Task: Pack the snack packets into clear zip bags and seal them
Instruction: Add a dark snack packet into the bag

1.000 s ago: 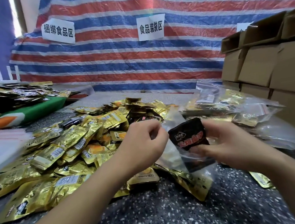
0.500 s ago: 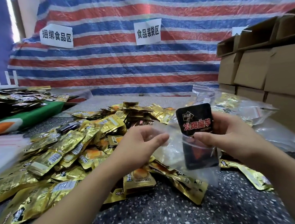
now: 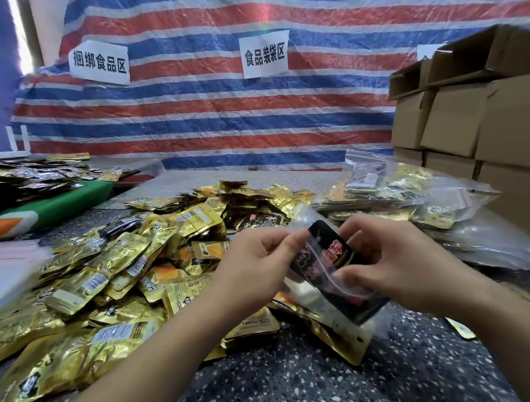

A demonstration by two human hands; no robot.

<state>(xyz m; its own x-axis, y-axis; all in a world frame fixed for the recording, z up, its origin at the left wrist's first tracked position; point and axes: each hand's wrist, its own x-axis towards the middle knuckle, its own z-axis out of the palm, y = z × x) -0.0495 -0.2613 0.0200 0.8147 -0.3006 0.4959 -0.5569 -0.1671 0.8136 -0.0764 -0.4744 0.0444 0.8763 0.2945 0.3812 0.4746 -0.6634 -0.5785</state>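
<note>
A clear zip bag (image 3: 315,295) is held in the air above the speckled table (image 3: 303,385). A black snack packet (image 3: 328,253) with red lettering sits tilted in the bag's mouth, its lower part inside the plastic. My left hand (image 3: 256,265) pinches the bag's upper left edge between thumb and fingers. My right hand (image 3: 389,261) curls round the packet and the bag's right side. A heap of gold snack packets (image 3: 111,276) lies to the left and under my hands.
Filled clear bags (image 3: 415,195) are piled at the right, against stacked cardboard boxes (image 3: 480,126). A white stack (image 3: 0,272) and a green board (image 3: 58,204) with more packets lie at the left. A striped tarp (image 3: 218,109) hangs behind.
The black packet was upright above the bag's mouth; now it is tilted and lower, deeper in the bag. My hands have come closer together.
</note>
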